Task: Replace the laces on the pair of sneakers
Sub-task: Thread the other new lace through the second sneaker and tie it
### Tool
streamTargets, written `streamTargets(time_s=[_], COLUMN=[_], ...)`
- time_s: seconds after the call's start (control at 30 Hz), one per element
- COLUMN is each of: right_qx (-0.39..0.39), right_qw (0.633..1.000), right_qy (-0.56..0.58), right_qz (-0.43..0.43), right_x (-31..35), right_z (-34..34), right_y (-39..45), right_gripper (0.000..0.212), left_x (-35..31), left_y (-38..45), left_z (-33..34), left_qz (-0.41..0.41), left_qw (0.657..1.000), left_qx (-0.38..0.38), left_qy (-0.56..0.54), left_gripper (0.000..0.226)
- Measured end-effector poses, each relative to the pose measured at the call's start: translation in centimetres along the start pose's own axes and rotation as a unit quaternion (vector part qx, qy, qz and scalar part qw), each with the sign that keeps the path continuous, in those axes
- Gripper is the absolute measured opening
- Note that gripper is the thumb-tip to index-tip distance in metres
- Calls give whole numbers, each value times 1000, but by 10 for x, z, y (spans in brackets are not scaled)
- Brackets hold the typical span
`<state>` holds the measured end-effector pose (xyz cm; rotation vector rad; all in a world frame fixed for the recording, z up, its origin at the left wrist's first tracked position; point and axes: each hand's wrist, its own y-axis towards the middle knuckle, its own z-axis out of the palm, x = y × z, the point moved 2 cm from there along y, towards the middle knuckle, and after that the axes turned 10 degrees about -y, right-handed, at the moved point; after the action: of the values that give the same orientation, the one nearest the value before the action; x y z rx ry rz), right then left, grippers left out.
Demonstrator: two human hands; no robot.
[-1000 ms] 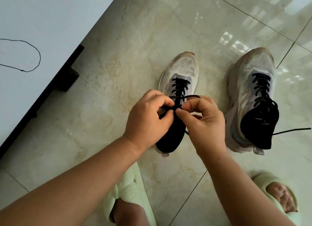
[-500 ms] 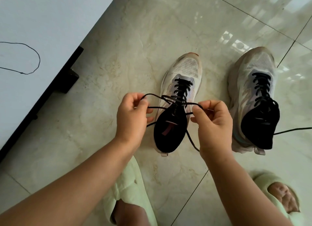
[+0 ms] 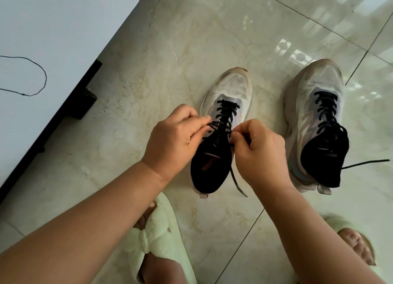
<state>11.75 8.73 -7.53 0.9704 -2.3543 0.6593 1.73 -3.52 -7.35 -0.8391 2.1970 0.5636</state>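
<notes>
Over left white mesh sneaker [image 3: 228, 92] on marble floor [image 3: 159, 50]: left hand [image 3: 176, 135], right hand [image 3: 259, 150] both pinching black round lace [image 3: 225, 118].

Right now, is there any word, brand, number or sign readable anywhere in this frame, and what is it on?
None can be read.
Right sneaker: a zigzag side marking, a shape, not letters.
Left sneaker, being laced with both hands: a reddish mark inside the opening, too blurred to read.
Black laces, white tabletop, floor tiles, green slippers: no text visible.
</notes>
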Motion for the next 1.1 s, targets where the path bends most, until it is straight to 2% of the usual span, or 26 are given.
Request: streamTargets(time_s=[0.07,0.13,0.17,0.23,0.3,0.4,0.47,0.53,0.6,0.67,0.73,0.77,0.87,0.93,1.0,1.07,1.1], right_qx=[4,-3,-8,-18,-36,-52,-35,-15,-29,-50,-50,-43,-16,-18,-29,-46,-62], right_qw=[998,989,984,973,968,972,977,989,997,996,990,978,890,869,884,929,955], right_qy=[57,139,174,224,235,210,197,143,76,78,130,195,429,464,437,344,276], right_qz=[19,41,46,58,78,94,78,39,1,-7,21,54,153,172,166,128,93], right_x=[-2,-3,-4,-7,-9,-7,-1,3,6,7,8,6,4,2,1,-1,-2], right_z=[-1,-1,-2,-1,0,2,4,5,5,5,5,6,5,2,2,1,-1], right_y=[-3,-8,-11,-15,-16,-13,-9,-5,-3,-2,-4,-6,-9,-9,-9,-7,-8], right_gripper=[11,13,15,18,18,12,12,7,6,5,9,12,19,21,20,12,17], left_x=[1,3,5,9,9,6,6,6,4,4,7,9,12,11,9,9,8], left_y=[-3,-7,-9,-13,-14,-9,-6,-5,-5,-5,-7,-7,-9,-9,-10,-10,-11], left_z=[1,1,2,6,9,6,4,4,4,5,6,7,9,10,8,6,4], left_qz=[-39,-121,-181,-295,-335,-274,-217,-208,-215,-209,-225,-240,-276,-276,-266,-245,-229], left_qw=[998,985,971,928,910,948,971,972,967,969,965,960,949,949,951,956,959], left_qx=[-45,-95,-116,-143,-141,-86,-54,-53,-62,-66,-75,-82,-93,-89,-83,-72,-66], left_qy=[-26,-73,-107,-175,-199,-135,-79,-92,-119,-114,-115,-118,-122,-125,-135,-144,-152], left_gripper=[15,10,6,13,17,11,7,5,6,7,9,10,13,14,13,8,3])
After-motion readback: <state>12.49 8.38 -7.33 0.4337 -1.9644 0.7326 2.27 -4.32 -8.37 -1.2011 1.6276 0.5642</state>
